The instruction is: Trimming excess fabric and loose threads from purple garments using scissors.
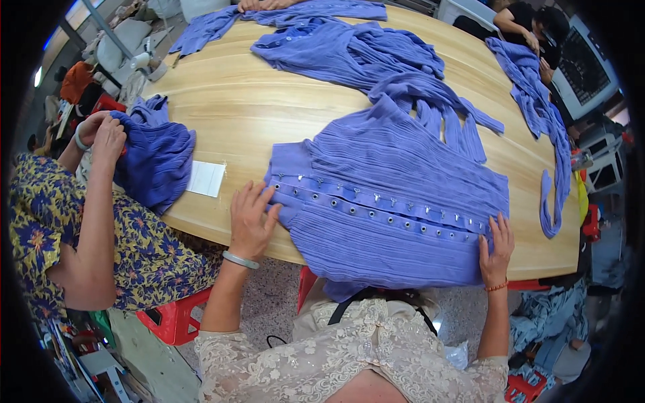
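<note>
both hands lie open and flat, the left hand (250,221) and right hand (496,248) pressing the ends of a soft, light, pleated purple garment (396,215) at lower centre of the wooden table (235,101), likely best held by its eyelet band (376,213).

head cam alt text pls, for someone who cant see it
Two hands, left and right, press flat on a ribbed purple garment with an eyelet strip, spread on a wooden table. More purple garments lie beyond; a co-worker at left holds another.
</note>
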A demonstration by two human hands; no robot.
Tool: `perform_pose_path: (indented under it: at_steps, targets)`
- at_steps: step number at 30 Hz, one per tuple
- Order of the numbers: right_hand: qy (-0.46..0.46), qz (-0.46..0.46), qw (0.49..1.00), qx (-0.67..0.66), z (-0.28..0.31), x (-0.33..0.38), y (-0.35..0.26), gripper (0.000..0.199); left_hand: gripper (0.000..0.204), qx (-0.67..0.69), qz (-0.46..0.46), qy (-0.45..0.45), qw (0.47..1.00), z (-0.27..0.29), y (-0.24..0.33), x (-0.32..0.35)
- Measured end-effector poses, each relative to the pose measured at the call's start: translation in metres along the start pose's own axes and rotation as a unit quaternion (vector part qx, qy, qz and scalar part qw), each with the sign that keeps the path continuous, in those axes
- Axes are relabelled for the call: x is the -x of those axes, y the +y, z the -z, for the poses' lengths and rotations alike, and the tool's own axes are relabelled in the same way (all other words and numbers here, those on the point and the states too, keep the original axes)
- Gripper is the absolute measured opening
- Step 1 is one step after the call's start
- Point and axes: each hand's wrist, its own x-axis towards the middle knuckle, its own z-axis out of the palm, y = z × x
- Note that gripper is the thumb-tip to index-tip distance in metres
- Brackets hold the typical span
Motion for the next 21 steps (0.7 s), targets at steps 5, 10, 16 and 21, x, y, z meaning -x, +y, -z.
perform_pose_path:
  at_steps: [5,10,16,21]
  targets:
    - [0.042,0.085,0.985,-0.144,0.009,-0.053,-0.089,0.03,0.036,0.024,0.034,0.038,0.998,0.001,-0.003,-0.017]
    - [-0.074,0.089,0.917,-0.383,-0.014,-0.084,-0.182,0.025,0.039,0.087,0.101,0.014,0.991,-0.006,-0.006,-0.027]
    - [-0.124,0.148,0.868,-0.456,-0.066,-0.12,-0.273,0.027,0.03,0.235,0.092,0.055,0.966,-0.005,0.0,-0.03]
    - [-0.153,0.204,0.872,-0.419,-0.104,-0.139,-0.324,0.037,0.019,0.273,0.073,0.072,0.956,-0.001,0.002,-0.022]
